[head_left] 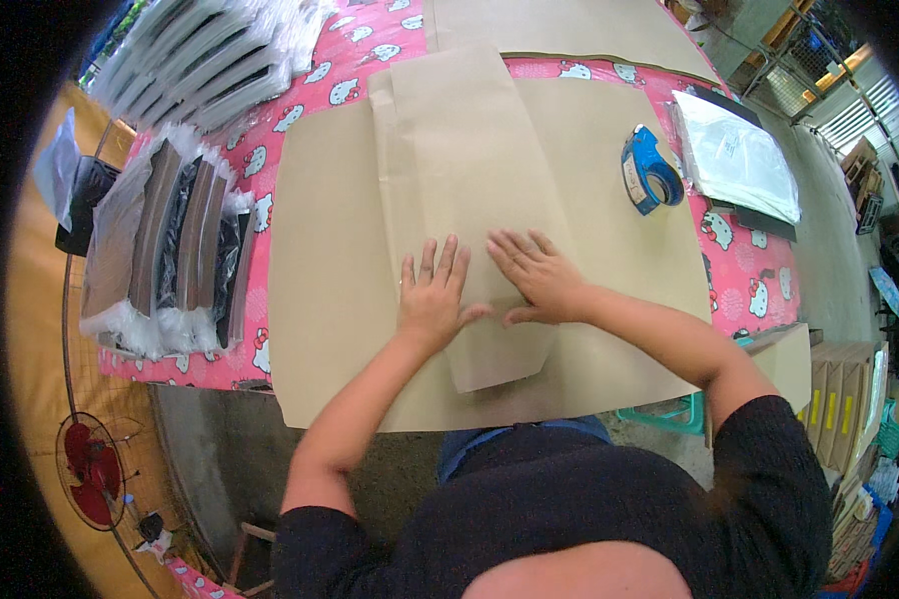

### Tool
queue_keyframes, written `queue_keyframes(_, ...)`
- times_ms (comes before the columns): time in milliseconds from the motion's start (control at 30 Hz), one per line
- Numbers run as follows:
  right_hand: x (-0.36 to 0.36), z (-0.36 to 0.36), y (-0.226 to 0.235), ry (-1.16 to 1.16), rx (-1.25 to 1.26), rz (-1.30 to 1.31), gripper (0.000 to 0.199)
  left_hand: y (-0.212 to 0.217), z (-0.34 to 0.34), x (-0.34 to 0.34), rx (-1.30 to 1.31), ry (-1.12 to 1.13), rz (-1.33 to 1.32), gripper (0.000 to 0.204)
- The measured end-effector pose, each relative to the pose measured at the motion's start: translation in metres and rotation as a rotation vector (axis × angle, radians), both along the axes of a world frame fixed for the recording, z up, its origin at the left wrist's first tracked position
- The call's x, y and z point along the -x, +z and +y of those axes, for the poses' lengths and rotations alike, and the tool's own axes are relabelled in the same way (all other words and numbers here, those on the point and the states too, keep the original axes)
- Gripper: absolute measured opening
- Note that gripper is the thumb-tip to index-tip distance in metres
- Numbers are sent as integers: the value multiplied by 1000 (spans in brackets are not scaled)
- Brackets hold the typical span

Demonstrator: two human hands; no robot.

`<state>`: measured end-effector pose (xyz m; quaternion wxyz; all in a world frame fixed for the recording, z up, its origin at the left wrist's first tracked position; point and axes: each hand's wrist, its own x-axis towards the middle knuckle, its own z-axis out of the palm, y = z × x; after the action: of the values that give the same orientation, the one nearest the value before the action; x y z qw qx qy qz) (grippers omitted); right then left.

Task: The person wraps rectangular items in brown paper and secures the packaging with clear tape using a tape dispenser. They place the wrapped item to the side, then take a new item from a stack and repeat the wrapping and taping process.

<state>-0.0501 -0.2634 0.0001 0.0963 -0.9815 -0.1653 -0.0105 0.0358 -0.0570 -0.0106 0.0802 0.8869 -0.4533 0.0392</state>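
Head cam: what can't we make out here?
All in the head view:
- Inside of the folded brown paper: hidden by its outer layer.
- Palms of the left hand and right hand: face down, hidden by the hands' backs.
- Far end of the upper brown sheet: cut off by the top edge.
- Marks on the white package: too small.

Two hands (434,298) (543,282), one tape dispenser (645,164), one fan (91,471) show.

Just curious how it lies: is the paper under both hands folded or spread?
Folded: the paper under the left hand and right hand shows overlapping layers along its left edge.
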Motion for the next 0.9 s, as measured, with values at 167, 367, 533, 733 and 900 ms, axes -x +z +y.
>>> queue_keyframes(167,7,7,9,-138,101,86,90,11,24,-4,-120,-10,44,92)
queue_keyframes(367,11,-5,12,-192,83,90,88,9,22,-10,-14,-32,138,90)
queue_keyframes(533,42,-31,-4,-572,-147,109,86,9,23,-7,-4,-13,136,89)
queue_keyframes(733,85,1,-35,-878,-492,-168,84,3,28,-4,21,-20,95,90)
queue_keyframes(900,106,73,-14,-885,-158,-56,67,8,25,2,31,36,127,85)
